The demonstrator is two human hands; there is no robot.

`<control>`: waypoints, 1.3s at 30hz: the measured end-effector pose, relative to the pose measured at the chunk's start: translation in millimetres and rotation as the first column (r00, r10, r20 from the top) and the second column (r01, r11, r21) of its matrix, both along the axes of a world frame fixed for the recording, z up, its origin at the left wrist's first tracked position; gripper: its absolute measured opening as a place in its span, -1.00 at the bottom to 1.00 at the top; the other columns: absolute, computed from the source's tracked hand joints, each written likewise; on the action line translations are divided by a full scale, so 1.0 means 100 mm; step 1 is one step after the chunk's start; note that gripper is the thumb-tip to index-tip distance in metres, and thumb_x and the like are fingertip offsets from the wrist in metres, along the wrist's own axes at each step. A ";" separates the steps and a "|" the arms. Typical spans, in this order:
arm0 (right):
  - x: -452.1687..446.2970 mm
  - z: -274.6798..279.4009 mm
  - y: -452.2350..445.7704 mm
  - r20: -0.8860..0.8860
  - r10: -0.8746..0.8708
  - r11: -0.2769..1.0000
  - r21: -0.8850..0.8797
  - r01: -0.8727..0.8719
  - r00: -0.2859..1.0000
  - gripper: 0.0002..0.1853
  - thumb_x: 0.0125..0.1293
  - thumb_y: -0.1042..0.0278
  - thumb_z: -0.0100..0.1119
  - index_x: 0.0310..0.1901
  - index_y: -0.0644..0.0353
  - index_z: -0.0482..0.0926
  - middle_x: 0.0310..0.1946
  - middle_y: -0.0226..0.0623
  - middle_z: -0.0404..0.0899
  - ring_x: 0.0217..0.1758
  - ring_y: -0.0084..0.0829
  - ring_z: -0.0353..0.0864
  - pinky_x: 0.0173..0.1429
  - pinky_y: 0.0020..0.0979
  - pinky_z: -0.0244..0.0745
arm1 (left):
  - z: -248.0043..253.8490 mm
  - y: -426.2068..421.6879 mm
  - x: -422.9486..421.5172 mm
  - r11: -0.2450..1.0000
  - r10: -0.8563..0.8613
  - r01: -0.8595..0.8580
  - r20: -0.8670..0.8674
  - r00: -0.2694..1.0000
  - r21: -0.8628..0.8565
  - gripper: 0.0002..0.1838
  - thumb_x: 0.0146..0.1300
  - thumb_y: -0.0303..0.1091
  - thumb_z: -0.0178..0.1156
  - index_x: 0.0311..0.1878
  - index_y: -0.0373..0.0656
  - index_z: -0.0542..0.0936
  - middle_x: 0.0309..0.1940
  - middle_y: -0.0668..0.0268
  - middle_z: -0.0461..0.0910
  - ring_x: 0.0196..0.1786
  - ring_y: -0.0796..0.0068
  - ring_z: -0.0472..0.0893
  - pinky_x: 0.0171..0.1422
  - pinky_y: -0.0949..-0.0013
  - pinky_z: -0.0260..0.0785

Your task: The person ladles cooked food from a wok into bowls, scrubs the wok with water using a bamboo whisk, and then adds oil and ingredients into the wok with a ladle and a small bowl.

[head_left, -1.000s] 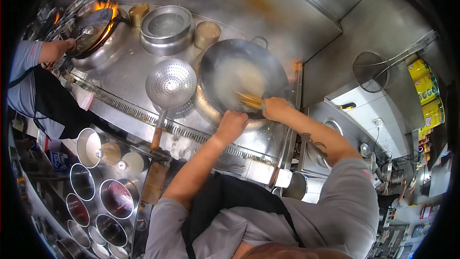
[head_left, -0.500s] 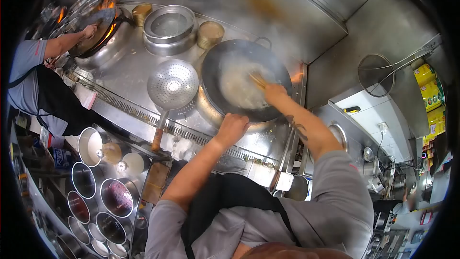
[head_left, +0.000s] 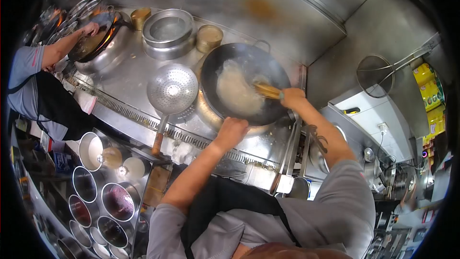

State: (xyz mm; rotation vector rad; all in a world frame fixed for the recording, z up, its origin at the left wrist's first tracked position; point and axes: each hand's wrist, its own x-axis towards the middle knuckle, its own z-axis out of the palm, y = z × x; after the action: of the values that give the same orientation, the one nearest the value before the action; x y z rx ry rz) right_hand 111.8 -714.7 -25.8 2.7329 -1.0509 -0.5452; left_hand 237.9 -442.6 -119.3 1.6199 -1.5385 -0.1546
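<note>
A large dark wok point(head_left: 280, 74) sits on the burner, with cloudy liquid point(head_left: 235, 91) pooled inside. My left hand point(head_left: 233, 130) is closed on the wok's near rim. My right hand point(head_left: 293, 98) is wrapped round a bamboo brush point(head_left: 267, 90), whose bristles are inside the wok, right of the liquid. Left of the wok lies a perforated metal strainer point(head_left: 172, 88) with a wooden handle pointing toward me.
A metal pot point(head_left: 168, 49) and tins point(head_left: 209, 38) stand behind. At left, a co-worker's arm point(head_left: 64, 50) reaches to a flaming wok point(head_left: 91, 43). Sauce containers point(head_left: 119, 202) are at lower left. A wire skimmer point(head_left: 376, 76) hangs at right.
My right hand with the brush went up and inward, then back toward the wok's right side. The steam has thinned. My left hand has stayed at the rim.
</note>
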 end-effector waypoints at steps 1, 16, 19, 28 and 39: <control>-0.01 -0.03 -0.09 -0.012 -0.013 1.000 -0.020 0.012 1.000 -0.65 0.18 0.19 0.12 -0.02 0.06 0.63 -0.15 -0.07 0.68 -0.05 -0.05 0.67 0.04 -0.06 0.55 | 0.00 0.00 0.01 1.000 -0.007 0.007 0.002 1.000 -0.004 -0.87 0.15 -0.35 0.24 -0.48 -0.13 0.54 -0.49 0.20 0.60 -0.30 0.13 0.60 -0.16 0.08 0.30; 0.78 -0.24 1.07 0.259 0.194 0.932 0.252 -0.261 0.946 -0.65 0.13 0.19 0.22 -0.14 0.28 0.62 -0.27 0.10 0.64 -0.17 0.09 0.65 -0.03 -0.03 0.55 | 0.05 0.03 0.00 1.000 0.014 -0.015 0.041 0.999 0.007 -0.88 0.15 -0.35 0.25 -0.44 -0.13 0.56 -0.48 0.21 0.60 -0.30 0.15 0.59 -0.12 0.10 0.30; 0.33 0.08 1.06 0.070 0.247 0.928 0.269 -0.257 0.966 -0.65 0.14 0.19 0.21 -0.14 0.29 0.62 -0.26 0.10 0.65 -0.15 0.06 0.66 -0.02 -0.03 0.55 | 0.00 0.02 0.00 1.000 -0.011 0.011 0.046 0.999 0.006 -0.88 0.16 -0.34 0.24 -0.44 -0.13 0.56 -0.50 0.21 0.59 -0.30 0.15 0.59 -0.12 0.09 0.30; 0.54 -0.01 0.96 0.202 0.160 0.971 0.146 -0.191 0.966 -0.70 0.16 0.23 0.18 -0.19 0.26 0.68 -0.24 0.05 0.68 -0.12 0.00 0.69 0.02 -0.10 0.57 | -0.07 0.03 0.00 1.000 0.023 -0.023 0.064 0.998 -0.012 -0.87 0.16 -0.33 0.24 -0.44 -0.12 0.54 -0.50 0.21 0.59 -0.29 0.15 0.59 -0.12 0.09 0.30; 0.14 -0.30 0.61 0.103 -0.074 0.982 0.181 0.054 0.992 -0.58 0.17 0.12 0.19 -0.01 0.23 0.58 -0.18 0.10 0.66 -0.08 0.05 0.67 0.04 -0.04 0.56 | -0.08 0.01 -0.01 0.999 -0.025 0.027 0.067 0.997 -0.035 -0.90 0.20 -0.36 0.18 -0.41 -0.12 0.51 -0.46 0.20 0.56 -0.27 0.12 0.56 -0.11 0.09 0.28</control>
State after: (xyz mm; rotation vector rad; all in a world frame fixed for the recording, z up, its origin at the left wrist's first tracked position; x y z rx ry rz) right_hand 126.0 -653.5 -56.1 2.9224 -1.1728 -0.5281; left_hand 236.9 -441.3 -127.8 1.5918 -1.6047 -0.0879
